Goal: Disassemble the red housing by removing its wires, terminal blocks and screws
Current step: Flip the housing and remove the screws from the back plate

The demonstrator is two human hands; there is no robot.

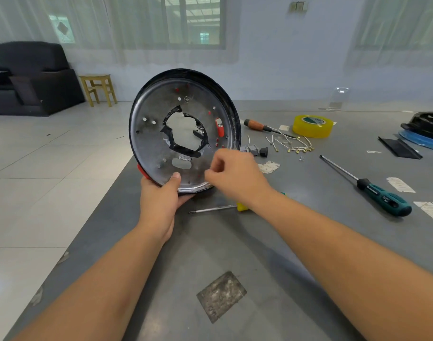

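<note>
The grey desk (296, 242) carries everything, and the red housing (184, 130) serves as the landmark: it is held on edge above the desk's left side, its silvery round inner face with a black rim turned toward the camera, a ragged central hole edged with black tape, red showing through small holes and at its lower left edge; the left hand (161, 200) grips the housing's bottom rim, thumb pressed on the inner face and fingers curled behind; the right hand (232, 175) is at the housing's lower right, thumb and forefinger pinched together against the metal face, though what they pinch is too small to tell; right of the housing, further back, lies a yellow tape roll (312, 126), and beside it a brown-handled screwdriver (259, 125); far right of the housing lies a green-handled screwdriver (369, 187); just below the housing a yellow-handled screwdriver (215, 208) lies partly hidden by the right wrist; just right of the housing sit grey terminal blocks (253, 150), and beyond them loose white wires (291, 143) with brass ends.
</note>
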